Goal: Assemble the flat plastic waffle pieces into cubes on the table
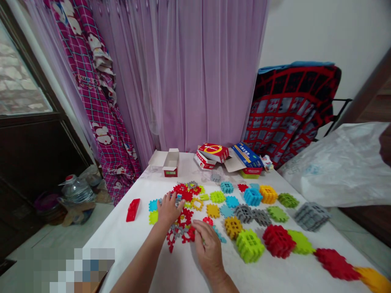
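Observation:
My left hand (170,209) reaches over a pile of plastic gear-edged building pieces, palm down with fingers spread. It touches the pile; what lies under its palm is hidden. My right hand (209,246) rests lower and to the right, loosely curved, thumb apart from the fingers, beside a red toothed piece (185,217). No piece shows clearly in it. Close by lie a yellow piece (213,211), a lime-green piece (217,197), a blue piece (153,204) and grey pieces (174,232).
Stacks of sorted pieces stand at right: a lime-green stack (249,246), a red stack (278,241), a grey stack (312,216). A red wedge-like item (133,210) lies at left. Opened boxes (214,152) line the table's back. A white plastic bag (339,167) bulges at right.

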Available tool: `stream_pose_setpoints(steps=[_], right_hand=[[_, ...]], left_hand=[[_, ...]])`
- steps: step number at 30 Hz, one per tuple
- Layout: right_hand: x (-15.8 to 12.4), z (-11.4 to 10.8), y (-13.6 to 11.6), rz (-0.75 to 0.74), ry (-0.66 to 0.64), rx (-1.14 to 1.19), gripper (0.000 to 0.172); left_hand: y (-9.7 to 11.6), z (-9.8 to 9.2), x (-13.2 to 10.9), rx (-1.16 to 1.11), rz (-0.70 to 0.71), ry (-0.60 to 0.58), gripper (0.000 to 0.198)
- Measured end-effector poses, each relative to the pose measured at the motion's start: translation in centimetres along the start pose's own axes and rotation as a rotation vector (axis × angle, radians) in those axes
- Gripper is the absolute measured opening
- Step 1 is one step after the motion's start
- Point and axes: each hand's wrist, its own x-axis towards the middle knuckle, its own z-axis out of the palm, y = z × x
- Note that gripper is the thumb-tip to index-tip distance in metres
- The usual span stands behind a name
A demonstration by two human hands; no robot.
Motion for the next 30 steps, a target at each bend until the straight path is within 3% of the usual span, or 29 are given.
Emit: stream_pose_setpoints(steps=[4, 8, 13, 18, 24, 27, 30], right_hand=[[0.0, 0.1, 0.0, 0.029, 0.015, 0.023, 0.031], [-0.1, 0.2, 0.0, 0.057, 0.014, 0.033, 0.032], [-0.3, 0.4, 0.1, 0.081, 0.012, 0.029, 0.032], [-0.1, 0.4, 0.2, 0.124, 0.057, 0.051, 0.031], [0.1, 0.5, 0.3, 0.159, 0.058, 0.072, 0.031], [0.1, 0.6, 0.3, 0.173, 0.056, 0.075, 0.032], [0.0, 0.6, 0.3, 0.176, 0.062, 0.079, 0.032]], left_hand=[[0.8, -0.6, -0.1, -0.057, 0.026, 0.028, 0.045], [0.6, -0.9, 2.4, -0.048, 0.017, 0.042, 0.048], [1.3, -0.1, 5.4, -0.052, 0.042, -0.032, 0.054], [2.4, 0.4, 4.9, -0.081, 0.120, -0.078, 0.043], [1.5, -1.0, 3.7, -0.104, 0.196, -0.071, 0.030], [1.4, -1.9, 4.1, -0.084, 0.195, -0.051, 0.030], [2.7, -2.4, 5.3, -0.053, 0.217, -0.046, 0.032]])
